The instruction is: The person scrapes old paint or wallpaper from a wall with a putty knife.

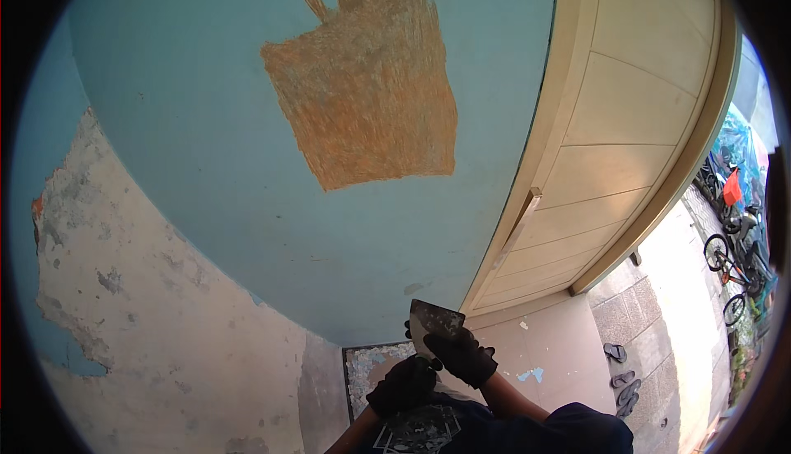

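Note:
In the lower middle, my black-gloved hands are close together at a metal trowel [430, 320] with a flat, speckled blade. My left hand [402, 386] is closed at its lower end, where the handle is mostly hidden. My right hand [465, 358] grips the blade, its thumb lying across the lower part of the metal. Above them rises a pale blue wall [198, 108] with a rough orange-brown scraped patch [362, 100].
Right of the wall stands a cream paneled door [626, 100]. Peeling white wall [148, 306] fills the left. Below lies a pinkish floor [560, 343] with paint flakes. Several sandals [622, 380] lie outside; bicycles [721, 269] and blue plastic sheeting [737, 141] are at far right.

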`<state>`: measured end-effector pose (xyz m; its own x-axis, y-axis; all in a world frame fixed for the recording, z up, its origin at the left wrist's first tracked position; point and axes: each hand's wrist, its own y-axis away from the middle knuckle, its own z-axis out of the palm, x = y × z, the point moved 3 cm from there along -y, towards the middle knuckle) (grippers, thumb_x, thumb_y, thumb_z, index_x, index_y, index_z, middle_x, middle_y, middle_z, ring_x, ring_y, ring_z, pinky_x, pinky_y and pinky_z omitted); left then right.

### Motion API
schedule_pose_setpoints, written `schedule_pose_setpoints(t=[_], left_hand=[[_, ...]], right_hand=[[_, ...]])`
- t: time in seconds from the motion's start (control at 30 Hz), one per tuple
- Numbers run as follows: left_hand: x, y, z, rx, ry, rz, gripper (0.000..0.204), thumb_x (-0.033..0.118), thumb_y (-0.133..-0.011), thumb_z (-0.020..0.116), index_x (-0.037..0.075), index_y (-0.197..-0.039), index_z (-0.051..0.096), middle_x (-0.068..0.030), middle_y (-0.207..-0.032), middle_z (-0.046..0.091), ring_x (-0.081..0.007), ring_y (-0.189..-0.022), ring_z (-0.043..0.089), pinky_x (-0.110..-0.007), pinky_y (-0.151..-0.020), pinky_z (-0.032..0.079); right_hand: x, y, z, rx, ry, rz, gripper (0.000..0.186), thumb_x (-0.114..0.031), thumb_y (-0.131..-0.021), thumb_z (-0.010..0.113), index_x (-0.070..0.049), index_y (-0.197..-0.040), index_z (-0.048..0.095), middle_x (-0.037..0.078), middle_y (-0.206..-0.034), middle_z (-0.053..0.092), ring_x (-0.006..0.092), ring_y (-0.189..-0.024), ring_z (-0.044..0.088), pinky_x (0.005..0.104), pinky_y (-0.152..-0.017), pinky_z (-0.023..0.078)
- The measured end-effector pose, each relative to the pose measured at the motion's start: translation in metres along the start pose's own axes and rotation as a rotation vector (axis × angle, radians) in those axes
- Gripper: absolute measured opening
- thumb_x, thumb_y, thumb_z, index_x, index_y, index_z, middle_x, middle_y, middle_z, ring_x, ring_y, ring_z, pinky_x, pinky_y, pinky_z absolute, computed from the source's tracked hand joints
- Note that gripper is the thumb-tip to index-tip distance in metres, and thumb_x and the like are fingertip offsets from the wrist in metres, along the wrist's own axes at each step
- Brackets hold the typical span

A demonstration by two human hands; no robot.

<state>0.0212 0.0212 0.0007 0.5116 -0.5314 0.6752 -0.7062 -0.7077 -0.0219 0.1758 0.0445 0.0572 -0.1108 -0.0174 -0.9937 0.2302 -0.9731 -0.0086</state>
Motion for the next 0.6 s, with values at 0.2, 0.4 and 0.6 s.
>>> schedule_pose_setpoints(t=[0.2,0.4,0.6], left_hand=[[0.048,-0.022,-0.042,0.411,0.067,0.250,0.020,0.013,-0.090,0.060,-0.003,-0.102,0.055,-0.0189,-0.093,0.062,-0.0308,-0.080,0.063,-0.041,-0.069,0.052],[0.087,-0.055,-0.088,0.382,0.695,-0.193,0.020,0.017,-0.101,0.049,0.000,-0.110,0.054,-0.0045,-0.073,0.057,-0.0109,-0.060,0.054,-0.028,-0.056,0.046],[0.122,-0.093,-0.132,0.335,0.791,-0.265,0.014,0.017,-0.099,0.054,0.004,-0.097,0.056,-0.0007,-0.070,0.056,-0.0087,-0.059,0.052,-0.028,-0.055,0.044]], right_hand=[[-0.077,-0.017,-0.026,0.327,-0.293,-0.288,0.041,-0.008,-0.096,0.051,-0.001,-0.136,0.050,0.015,-0.127,0.061,0.0252,-0.118,0.058,0.0353,-0.102,0.044],[-0.131,-0.050,-0.059,0.449,-0.625,-0.736,0.016,-0.015,-0.095,0.051,-0.003,-0.086,0.057,0.010,-0.072,0.060,0.0272,-0.081,0.065,0.0521,-0.100,0.044],[-0.156,-0.083,-0.086,0.197,-0.754,-0.913,0.035,-0.036,-0.097,0.051,-0.005,-0.081,0.053,0.006,-0.061,0.047,0.0233,-0.065,0.055,0.0468,-0.084,0.048]])
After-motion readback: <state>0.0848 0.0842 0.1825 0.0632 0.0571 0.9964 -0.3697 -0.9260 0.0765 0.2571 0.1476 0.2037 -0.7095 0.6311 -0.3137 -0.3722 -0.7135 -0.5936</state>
